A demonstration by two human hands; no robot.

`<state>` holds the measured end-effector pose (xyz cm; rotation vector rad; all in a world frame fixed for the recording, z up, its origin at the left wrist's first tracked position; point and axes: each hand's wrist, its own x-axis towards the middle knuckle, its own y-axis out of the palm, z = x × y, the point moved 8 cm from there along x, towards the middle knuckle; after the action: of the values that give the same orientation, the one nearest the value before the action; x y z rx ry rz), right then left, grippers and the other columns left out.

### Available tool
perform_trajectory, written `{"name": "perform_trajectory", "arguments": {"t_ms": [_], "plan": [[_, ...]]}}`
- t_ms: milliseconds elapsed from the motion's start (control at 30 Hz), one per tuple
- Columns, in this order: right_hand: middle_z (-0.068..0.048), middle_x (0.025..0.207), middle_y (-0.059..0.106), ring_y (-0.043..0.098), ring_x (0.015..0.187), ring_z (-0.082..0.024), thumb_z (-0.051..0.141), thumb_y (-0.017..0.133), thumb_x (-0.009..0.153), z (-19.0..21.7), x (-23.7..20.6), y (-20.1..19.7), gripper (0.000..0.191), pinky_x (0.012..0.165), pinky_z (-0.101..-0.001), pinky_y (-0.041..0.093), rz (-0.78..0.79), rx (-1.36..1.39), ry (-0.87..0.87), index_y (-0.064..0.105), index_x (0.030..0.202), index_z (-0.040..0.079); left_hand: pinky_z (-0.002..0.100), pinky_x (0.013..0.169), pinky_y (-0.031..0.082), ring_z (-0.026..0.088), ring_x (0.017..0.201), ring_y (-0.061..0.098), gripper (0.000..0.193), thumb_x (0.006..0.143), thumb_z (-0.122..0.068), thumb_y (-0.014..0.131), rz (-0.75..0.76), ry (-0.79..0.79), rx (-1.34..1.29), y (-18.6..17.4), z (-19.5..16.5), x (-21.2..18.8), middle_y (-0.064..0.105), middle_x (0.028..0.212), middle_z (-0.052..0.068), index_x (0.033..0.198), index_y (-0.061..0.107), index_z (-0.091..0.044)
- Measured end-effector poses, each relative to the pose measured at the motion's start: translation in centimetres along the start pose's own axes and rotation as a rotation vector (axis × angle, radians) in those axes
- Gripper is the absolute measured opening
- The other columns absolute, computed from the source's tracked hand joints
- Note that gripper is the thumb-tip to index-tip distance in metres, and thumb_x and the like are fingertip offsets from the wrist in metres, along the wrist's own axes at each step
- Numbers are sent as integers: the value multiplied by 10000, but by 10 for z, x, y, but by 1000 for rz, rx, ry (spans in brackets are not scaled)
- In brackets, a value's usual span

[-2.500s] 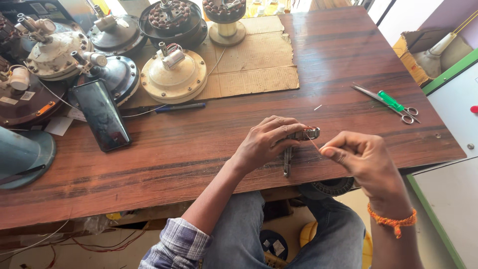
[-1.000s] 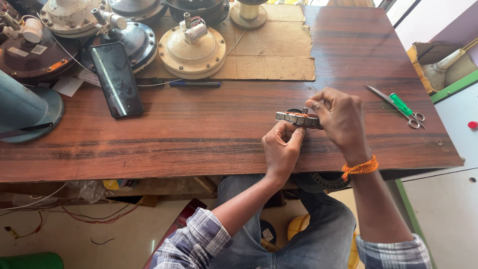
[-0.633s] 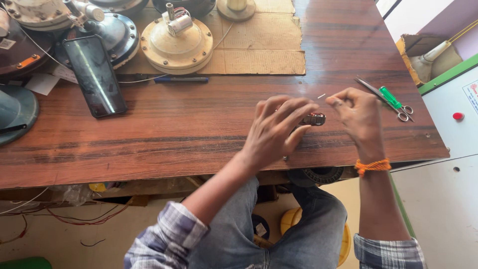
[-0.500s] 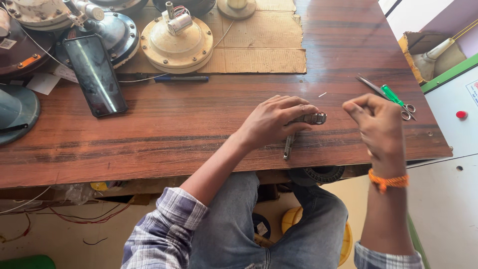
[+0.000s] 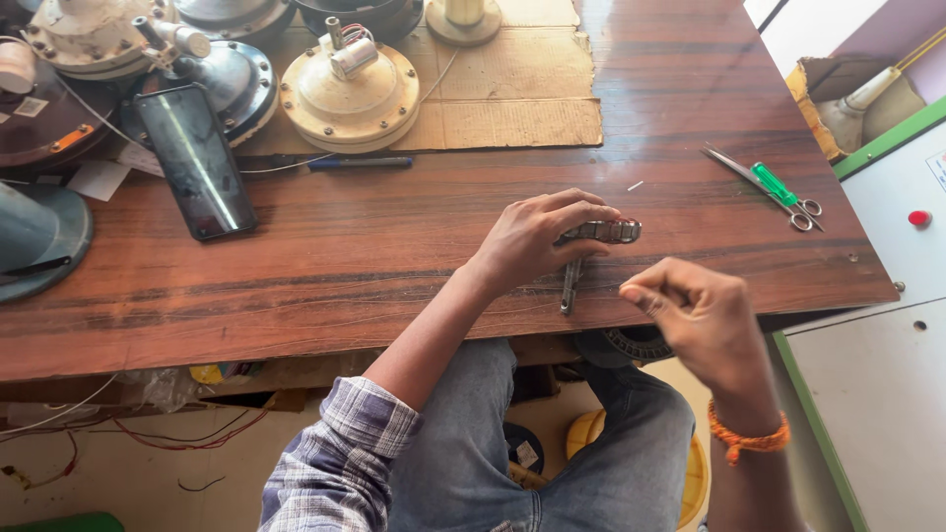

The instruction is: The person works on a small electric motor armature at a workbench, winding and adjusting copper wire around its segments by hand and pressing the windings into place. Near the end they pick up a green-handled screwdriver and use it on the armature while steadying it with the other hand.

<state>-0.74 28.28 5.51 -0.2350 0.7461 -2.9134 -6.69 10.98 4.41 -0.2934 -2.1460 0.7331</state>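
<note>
My left hand (image 5: 540, 236) grips a small grey metal ring-shaped part (image 5: 613, 232) and holds it on edge against the brown wooden table (image 5: 325, 246). A thin metal tool (image 5: 569, 286) sticks out below that hand toward the table's near edge. My right hand (image 5: 700, 315) hovers just off the table's front edge, to the right of the part, with thumb and fingertips pinched together; whether something thin is between them I cannot tell. An orange band circles the right wrist.
Scissors with a green handle (image 5: 774, 187) lie at the right. A black phone (image 5: 195, 160), a blue pen (image 5: 360, 163), cardboard (image 5: 512, 94) and several round fan motor housings (image 5: 350, 84) fill the far left. A white cabinet (image 5: 887, 325) stands at the right.
My right hand has drawn back from beside the part toward me, past the table's front edge. My left hand keeps the part in place.
</note>
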Motion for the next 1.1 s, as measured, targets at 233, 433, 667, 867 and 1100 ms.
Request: {"name": "perform_trajectory", "arguments": {"t_ms": [233, 433, 667, 867, 1100], "plan": [[-67, 646, 650, 596, 547, -95, 98, 763, 912, -2, -6, 30, 52, 565, -303, 479, -16, -380, -88, 764, 948, 61, 392, 920, 596, 250, 1123, 719, 423, 914, -362, 746, 37, -4, -1, -2, -3, 0, 706, 1289, 10, 1312, 669, -243], [17, 763, 747, 619, 696, -29, 44, 699, 898, -1, -7, 33, 87, 606, -255, 514, 48, -51, -179, 760, 957, 25, 404, 924, 596, 264, 1135, 707, 462, 892, -367, 764, 80, 7, -5, -4, -4, 3, 701, 1277, 39, 1323, 661, -238], [-58, 695, 699, 573, 584, -101, 119, 750, 896, -18, -6, 28, 80, 522, -323, 451, 72, -159, -22, 769, 914, 44, 400, 920, 598, 254, 1131, 711, 460, 905, -346, 755, 92, -3, 33, -2, -5, 3, 694, 1299, 26, 1340, 641, -248], [-115, 676, 690, 702, 652, -265, 215, 740, 914, -12, -9, 35, 124, 602, -402, 515, -59, -580, -230, 715, 916, 94, 399, 902, 604, 255, 1110, 722, 449, 906, -320, 763, 85, -9, 12, -4, -9, 3, 704, 1273, 14, 1330, 633, -249], [-67, 685, 715, 719, 656, -236, 249, 741, 876, -25, -13, 47, 94, 599, -397, 532, -17, -547, -253, 742, 917, 164, 360, 1087, 496, 199, 1260, 513, 463, 879, -268, 743, -55, 295, 372, -6, -33, -15, 578, 1357, -22, 1326, 630, -311]]}}
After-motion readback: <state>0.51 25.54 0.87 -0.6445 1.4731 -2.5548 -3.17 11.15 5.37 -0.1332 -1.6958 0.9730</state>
